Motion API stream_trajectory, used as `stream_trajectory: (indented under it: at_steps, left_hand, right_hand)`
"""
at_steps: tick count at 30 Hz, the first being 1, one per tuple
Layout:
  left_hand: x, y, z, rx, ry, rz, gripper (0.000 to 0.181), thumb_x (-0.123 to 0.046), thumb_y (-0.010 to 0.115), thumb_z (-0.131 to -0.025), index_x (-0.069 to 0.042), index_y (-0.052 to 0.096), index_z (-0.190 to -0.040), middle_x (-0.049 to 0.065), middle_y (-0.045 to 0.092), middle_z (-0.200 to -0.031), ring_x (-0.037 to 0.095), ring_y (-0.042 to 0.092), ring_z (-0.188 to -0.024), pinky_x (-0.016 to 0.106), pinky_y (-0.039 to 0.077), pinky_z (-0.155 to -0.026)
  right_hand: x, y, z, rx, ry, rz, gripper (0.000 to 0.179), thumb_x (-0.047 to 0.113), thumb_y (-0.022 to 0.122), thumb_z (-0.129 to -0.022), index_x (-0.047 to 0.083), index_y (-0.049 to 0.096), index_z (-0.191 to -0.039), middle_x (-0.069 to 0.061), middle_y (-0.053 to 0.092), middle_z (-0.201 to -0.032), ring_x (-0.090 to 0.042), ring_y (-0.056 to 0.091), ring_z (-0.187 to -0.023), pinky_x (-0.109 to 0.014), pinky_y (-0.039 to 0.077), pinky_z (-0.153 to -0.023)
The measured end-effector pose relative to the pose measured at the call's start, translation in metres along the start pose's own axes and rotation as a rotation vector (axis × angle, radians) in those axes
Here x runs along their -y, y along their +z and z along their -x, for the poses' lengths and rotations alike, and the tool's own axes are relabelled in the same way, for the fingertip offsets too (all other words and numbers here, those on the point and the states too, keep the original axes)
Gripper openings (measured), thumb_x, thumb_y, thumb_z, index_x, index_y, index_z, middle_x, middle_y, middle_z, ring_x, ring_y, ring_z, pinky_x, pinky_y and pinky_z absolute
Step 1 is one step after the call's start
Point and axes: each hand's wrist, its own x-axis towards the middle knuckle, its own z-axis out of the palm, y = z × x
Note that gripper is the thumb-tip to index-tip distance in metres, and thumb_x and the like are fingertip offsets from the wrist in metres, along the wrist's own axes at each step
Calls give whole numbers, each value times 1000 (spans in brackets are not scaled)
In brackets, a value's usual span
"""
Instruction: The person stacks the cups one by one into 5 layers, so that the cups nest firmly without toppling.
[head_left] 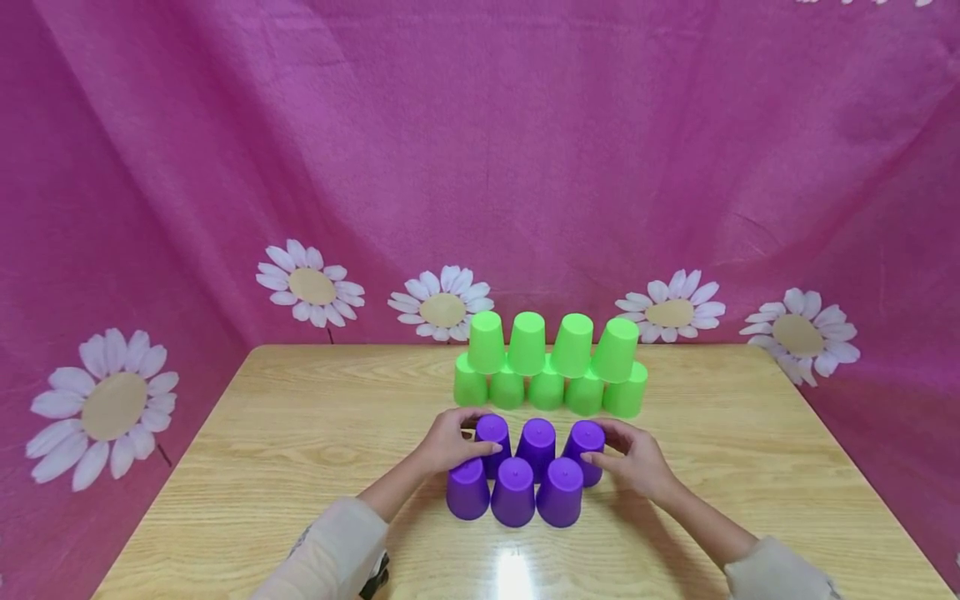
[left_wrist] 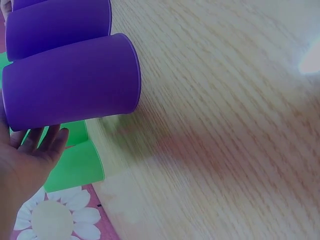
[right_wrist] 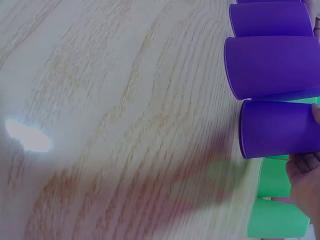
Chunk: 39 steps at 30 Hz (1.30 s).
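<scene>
Upside-down purple cups stand on the table in two short rows of three. My left hand [head_left: 450, 443] grips the left cup of the back row [head_left: 492, 433], thumb across its front and fingers behind. At the other end, my right hand [head_left: 637, 458] holds the right back cup [head_left: 585, 437] between thumb and fingers. The middle back cup [head_left: 537, 442] stands between them, untouched. In front sit a left cup [head_left: 467, 492], a middle cup [head_left: 513, 496] and a right cup [head_left: 560, 496]. The left wrist view shows a large purple cup [left_wrist: 75, 82] partly hiding the left hand's grip.
Behind the purple cups, several lime-green cups form a lower row [head_left: 546, 392] with an upper row [head_left: 528, 342] stacked on it, all upside down. The wooden table [head_left: 315, 433] meets a pink curtain [head_left: 480, 167] printed with white daisies.
</scene>
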Motion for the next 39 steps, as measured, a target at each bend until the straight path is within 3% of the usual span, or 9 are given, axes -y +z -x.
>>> stream_trajectory:
  at_steps: [7, 18, 31, 39]
  left_hand:
    - [-5, -7, -2, -25, -2, -1, 43, -15, 76, -76, 1, 61, -113, 16, 67, -102, 28, 63, -96, 34, 55, -81]
    - [-23, -25, -8, -85, -31, 54, 42, -12, 76, -75, -1, 63, -113, 14, 67, -105, 26, 64, -95, 31, 56, -79]
    - [-33, -36, -12, -108, 31, 90, 42, -10, 75, -75, 3, 61, -113, 19, 66, -106, 30, 64, -97, 32, 56, -81]
    - [-40, -41, -14, -108, 56, 100, 40, -8, 74, -75, 5, 61, -112, 20, 66, -106, 32, 64, -98, 33, 56, -84]
  right_hand:
    - [9, -7, -4, -19, 8, 40, 43, 3, 73, -76, -11, 57, -114, -26, 65, -106, 4, 58, -93, -20, 52, -86]
    - [19, -15, -11, -30, -42, 17, 40, 0, 70, -77, -12, 56, -113, -27, 64, -105, 11, 55, -92, -9, 47, -85]
    - [35, -21, -18, -65, -61, 31, 40, 0, 70, -77, -12, 57, -113, -27, 64, -104, 12, 55, -89, -9, 48, -83]
    - [45, -24, -23, -76, -30, 37, 42, 1, 71, -78, -11, 57, -115, -26, 65, -104, 10, 56, -88, -11, 49, -83]
